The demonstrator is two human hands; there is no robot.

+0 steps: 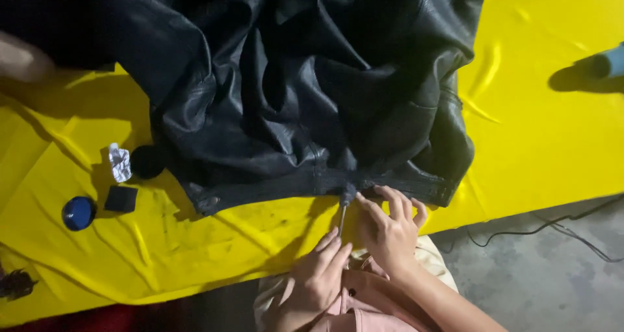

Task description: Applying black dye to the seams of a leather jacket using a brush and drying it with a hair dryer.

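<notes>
1. The left hand [316, 275] has its fingers drawn together around the lower end of a thin metal tool [342, 216], pinching the shaft just off the near edge of the table [78, 254].
2. The right hand [389, 229] lies beside it with fingers loosely curled and a little spread; the fingertips [383, 192] press on the hem of the black leather jacket [305, 91], right next to the tool's tip.
3. The tool stands nearly upright in the view, its dark upper end meeting the jacket's ribbed hem at the near edge of the table, about midway along it.
4. The jacket lies crumpled over the middle of the yellow sheet covering the table, and runs out past the far edge of the picture.
5. Near the left end sit a blue round lid [78, 212], a small black square block [121, 198], a crumpled bit of foil [119, 162] and a dark round thing [147, 161], all well apart from the hands.
6. What the tool's tip does in the hem is hard to make out; the leather is too dark there.
7. A blurred shape at the upper left edge, a dark object at the lower left corner and a pale blue item at the right edge are cut off; I cannot tell what they are.
8. A black cable [552, 228] trails on the grey floor to the right.
</notes>
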